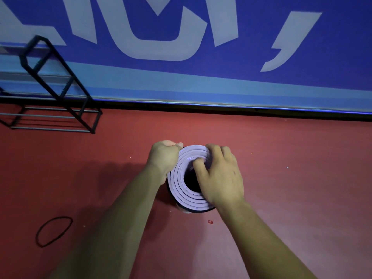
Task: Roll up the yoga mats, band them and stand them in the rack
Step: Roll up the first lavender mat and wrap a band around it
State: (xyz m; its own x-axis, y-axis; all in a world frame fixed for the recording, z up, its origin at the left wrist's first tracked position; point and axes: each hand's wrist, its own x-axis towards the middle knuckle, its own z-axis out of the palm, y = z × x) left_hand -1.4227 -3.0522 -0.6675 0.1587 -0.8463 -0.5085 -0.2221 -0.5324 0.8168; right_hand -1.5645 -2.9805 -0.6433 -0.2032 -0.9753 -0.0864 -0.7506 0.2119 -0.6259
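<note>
A rolled lilac yoga mat [182,190] with a black outer face stands on end on the red floor, and I look straight down into its spiral. My left hand [164,156] grips the roll's outer left side, thumb at the top edge. My right hand [218,174] lies over the right side of the top, its fingers curled over the inner layers beside the dark core. A black elastic band [53,230] lies loose on the floor at the lower left. The black metal rack [56,93] stands at the far left against the wall.
A blue wall banner [201,57] with large pale letters runs across the back, ending at a black skirting strip. Small crumbs of debris dot the red floor [291,168], which stretches open to the right of the mat.
</note>
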